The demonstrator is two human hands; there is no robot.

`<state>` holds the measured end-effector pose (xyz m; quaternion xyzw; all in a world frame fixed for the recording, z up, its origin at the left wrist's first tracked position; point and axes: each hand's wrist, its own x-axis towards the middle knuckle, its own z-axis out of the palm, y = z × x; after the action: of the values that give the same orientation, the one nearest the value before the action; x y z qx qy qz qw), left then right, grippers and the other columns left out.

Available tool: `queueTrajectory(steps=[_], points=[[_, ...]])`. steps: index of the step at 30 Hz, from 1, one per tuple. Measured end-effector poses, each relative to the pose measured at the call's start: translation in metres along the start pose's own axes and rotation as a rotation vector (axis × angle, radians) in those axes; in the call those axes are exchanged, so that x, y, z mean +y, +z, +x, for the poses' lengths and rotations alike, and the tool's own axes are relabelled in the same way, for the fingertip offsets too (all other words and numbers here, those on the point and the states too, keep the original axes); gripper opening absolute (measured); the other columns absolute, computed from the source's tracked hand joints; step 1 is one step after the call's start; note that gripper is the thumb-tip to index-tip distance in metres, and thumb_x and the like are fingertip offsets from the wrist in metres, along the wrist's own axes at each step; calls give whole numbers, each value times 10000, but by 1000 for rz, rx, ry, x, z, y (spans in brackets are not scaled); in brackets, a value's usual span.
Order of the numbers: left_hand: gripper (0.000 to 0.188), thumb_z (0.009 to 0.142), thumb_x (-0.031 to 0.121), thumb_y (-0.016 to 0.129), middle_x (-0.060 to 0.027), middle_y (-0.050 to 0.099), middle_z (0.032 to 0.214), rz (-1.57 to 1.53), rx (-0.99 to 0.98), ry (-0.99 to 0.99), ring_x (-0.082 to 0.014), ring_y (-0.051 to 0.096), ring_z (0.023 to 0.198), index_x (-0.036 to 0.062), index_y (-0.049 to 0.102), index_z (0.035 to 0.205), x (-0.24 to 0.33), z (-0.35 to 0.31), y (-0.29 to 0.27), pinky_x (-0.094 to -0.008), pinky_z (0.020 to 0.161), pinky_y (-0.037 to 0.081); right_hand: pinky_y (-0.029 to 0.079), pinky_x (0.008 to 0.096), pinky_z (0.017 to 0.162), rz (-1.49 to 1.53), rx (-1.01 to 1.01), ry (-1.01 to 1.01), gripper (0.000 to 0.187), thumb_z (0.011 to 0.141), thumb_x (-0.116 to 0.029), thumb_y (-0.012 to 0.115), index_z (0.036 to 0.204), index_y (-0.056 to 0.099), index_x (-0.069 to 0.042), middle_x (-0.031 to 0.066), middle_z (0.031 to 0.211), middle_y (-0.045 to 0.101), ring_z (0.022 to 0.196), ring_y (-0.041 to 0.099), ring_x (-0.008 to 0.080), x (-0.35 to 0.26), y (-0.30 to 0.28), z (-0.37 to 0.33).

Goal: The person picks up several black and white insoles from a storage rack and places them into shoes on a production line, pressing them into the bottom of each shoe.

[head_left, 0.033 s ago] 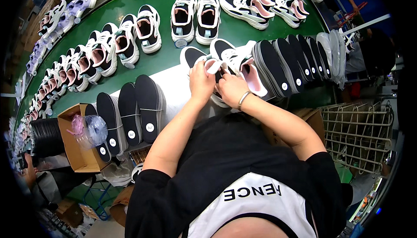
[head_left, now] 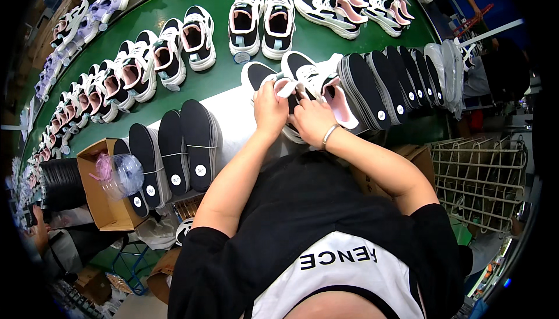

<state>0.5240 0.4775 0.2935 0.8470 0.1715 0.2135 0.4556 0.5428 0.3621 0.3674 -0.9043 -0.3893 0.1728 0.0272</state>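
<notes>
A black-and-white sneaker (head_left: 256, 76) sits toe-away on the white strip in front of me, partly covered by my hands. At its opening, my left hand (head_left: 271, 112) is closed on the white tongue and upper edge. My right hand (head_left: 311, 122), with a bracelet on the wrist, has its fingers bent and pressed into the same opening; its fingertips are partly hidden. Touching on the right is a second sneaker (head_left: 300, 65) with pink lining and white laces. Stacked black insoles (head_left: 362, 89) stand close beyond it.
More insole stacks (head_left: 201, 138) stand on the left, beside a cardboard box (head_left: 105, 202) holding clear plastic. Rows of sneakers (head_left: 140, 68) line the green table (head_left: 224, 80). At the right are a wire rack (head_left: 480, 179) and plastic-wrapped items (head_left: 448, 77). Another person's hand (head_left: 41, 228) shows far left.
</notes>
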Motion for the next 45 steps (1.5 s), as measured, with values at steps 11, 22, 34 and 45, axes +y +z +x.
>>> queueTrajectory(steps=[11, 22, 34, 45], points=[[288, 644, 7, 475, -187, 513, 912, -99, -119, -75, -362, 455, 847, -4, 462, 931, -1, 2, 0, -417, 759, 366, 467, 335, 673, -225, -142, -162, 152, 740, -133, 482, 731, 610, -50, 123, 798, 588, 766, 575, 245, 5, -20, -7], [252, 666, -3, 515, -179, 561, 871, -316, -53, -232, -313, 547, 794, -18, 503, 917, 7, -7, -2, -356, 714, 433, 443, 330, 750, -310, -504, -206, 174, 737, -119, 507, 844, 626, -49, 126, 909, 607, 846, 581, 241, 6, 0, 47], [276, 673, 25, 519, -188, 547, 894, -220, -48, -121, -344, 503, 859, -11, 506, 946, 8, -3, 8, -380, 771, 399, 317, 337, 922, -554, -330, -299, 341, 795, -248, 423, 1034, 556, -45, 126, 1070, 548, 1014, 508, 243, 18, 8, 47], [300, 675, 51, 525, -182, 540, 902, -196, -55, -133, -345, 494, 861, 1, 496, 970, 7, -5, 17, -383, 762, 393, 260, 429, 863, -107, -683, -130, 300, 686, -157, 473, 922, 547, 12, 159, 862, 608, 871, 570, 283, 31, -8, 13]])
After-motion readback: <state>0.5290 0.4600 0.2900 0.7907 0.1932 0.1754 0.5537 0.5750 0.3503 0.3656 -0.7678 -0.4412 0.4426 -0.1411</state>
